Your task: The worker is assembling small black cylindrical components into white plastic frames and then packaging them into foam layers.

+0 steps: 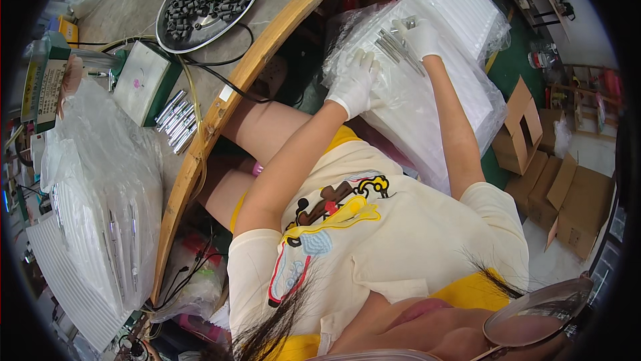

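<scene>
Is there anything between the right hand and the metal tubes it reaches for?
Nothing visible. The right hand already touches the metal tubes, which lie on the plastic-wrapped white stack. The left hand rests beside them.

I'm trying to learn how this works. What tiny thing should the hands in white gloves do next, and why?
Probably lift the bunch of silver tubes clear of the plastic bag. The right hand already grips them at the bag's top, while the left hand presses flat on the bag, seemingly steadying it. More such tubes lie on the table.
</scene>
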The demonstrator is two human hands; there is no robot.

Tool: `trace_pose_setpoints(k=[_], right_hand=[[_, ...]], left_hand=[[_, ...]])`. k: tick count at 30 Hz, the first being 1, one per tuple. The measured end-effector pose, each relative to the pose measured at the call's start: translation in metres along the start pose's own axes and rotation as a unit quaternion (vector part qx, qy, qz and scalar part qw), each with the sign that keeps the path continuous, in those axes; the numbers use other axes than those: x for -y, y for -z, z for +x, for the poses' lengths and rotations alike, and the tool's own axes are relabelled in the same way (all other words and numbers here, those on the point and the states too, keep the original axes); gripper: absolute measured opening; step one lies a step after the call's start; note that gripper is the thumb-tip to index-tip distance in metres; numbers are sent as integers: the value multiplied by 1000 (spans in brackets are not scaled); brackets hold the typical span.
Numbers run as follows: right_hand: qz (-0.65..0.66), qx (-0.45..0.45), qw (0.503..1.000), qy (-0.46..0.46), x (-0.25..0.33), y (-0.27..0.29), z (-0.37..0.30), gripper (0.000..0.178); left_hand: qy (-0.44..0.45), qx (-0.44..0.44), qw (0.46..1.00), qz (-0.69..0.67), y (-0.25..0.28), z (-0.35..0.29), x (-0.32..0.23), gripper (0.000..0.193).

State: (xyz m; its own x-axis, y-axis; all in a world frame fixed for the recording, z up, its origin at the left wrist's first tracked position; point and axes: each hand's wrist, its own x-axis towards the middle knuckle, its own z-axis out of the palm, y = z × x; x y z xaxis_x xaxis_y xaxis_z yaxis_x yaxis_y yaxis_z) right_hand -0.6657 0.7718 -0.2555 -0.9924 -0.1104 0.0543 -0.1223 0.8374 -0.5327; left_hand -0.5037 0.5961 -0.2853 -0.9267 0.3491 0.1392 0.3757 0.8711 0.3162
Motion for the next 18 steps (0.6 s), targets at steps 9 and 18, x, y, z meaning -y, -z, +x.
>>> trace_pose_setpoints(k=[9, 18], right_hand=[[-113, 64, 991, 25, -14, 4, 18, 52], [-294, 177, 929, 137, -2, 21, 58, 51]], left_hand=[[-2, 13, 1000, 12, 0, -1, 0, 91], [-4, 4, 1000, 17, 0, 0, 0, 92]])
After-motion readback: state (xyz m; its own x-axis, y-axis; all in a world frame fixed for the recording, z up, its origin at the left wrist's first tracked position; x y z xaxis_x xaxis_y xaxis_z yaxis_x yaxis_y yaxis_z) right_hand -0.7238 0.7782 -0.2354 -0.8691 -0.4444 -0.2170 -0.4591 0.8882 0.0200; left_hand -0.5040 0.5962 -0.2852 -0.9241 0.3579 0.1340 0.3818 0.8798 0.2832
